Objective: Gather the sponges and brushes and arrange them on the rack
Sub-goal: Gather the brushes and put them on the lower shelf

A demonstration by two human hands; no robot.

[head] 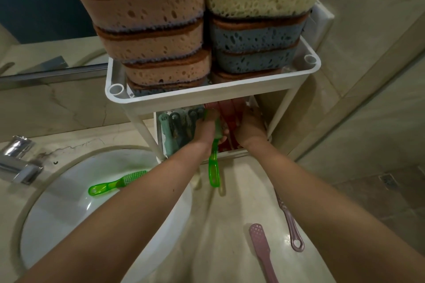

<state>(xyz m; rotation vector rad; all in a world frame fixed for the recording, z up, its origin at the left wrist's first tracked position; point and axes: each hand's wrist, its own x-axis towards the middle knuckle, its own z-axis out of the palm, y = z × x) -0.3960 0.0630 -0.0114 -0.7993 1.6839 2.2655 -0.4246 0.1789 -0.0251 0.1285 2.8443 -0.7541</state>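
Observation:
A white two-tier rack [230, 93] stands on the counter. Its top tier carries two stacks of sponges [147, 14], brown, blue and cream. The lower tier holds teal and grey brushes [174, 126] on the left and red brushes [230, 112] on the right. My left hand [205, 131] grips a green brush [213, 167] at the lower tier, its handle pointing toward me. My right hand [249, 128] reaches into the lower tier among the red brushes; its fingers are hidden. Another green brush [115, 184] lies in the sink. Two pink brushes [262, 250] lie on the counter.
The white sink basin [69, 213] sits at lower left with a chrome tap [18, 161] beside it. A mirror edge runs behind the rack. A tiled floor with a drain [388, 179] shows at right, beyond the counter edge.

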